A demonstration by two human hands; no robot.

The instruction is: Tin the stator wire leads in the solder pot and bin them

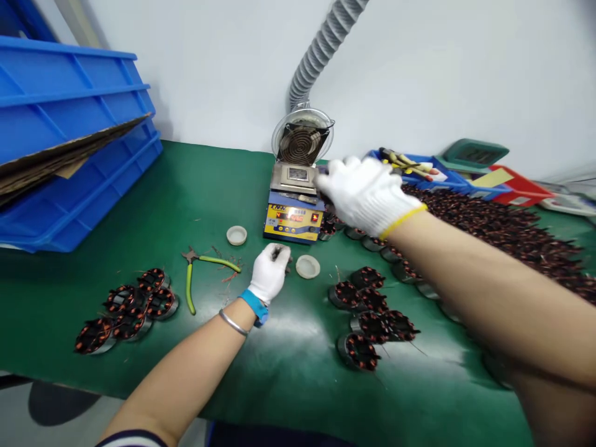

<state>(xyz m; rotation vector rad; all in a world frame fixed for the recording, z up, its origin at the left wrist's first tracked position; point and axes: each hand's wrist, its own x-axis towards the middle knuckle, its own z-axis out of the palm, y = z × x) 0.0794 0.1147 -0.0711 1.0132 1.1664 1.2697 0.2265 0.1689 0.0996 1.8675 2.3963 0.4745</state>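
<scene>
My left hand [270, 272], in a white glove with dark fingertips, is closed around something dark and mostly hidden, between two small white dishes, a left one [236, 235] and a right one [308, 266]. Just behind it stands a blue and yellow soldering pot unit [292, 217] with lit red digits and a metal top. My right hand [365, 189], gloved in white with a yellow cuff, is raised beside the unit's right edge. Motion blurs its fingers, and what they hold, if anything, cannot be made out.
Green-handled cutters [190, 282] lie left among wire scraps. Wound copper motor stators stand in a left group [131, 323] and a right group [371, 326], with a large mass [493, 236] further right. Blue crates [69, 93], a grey hose [323, 46] and a red bin [524, 186] stand behind.
</scene>
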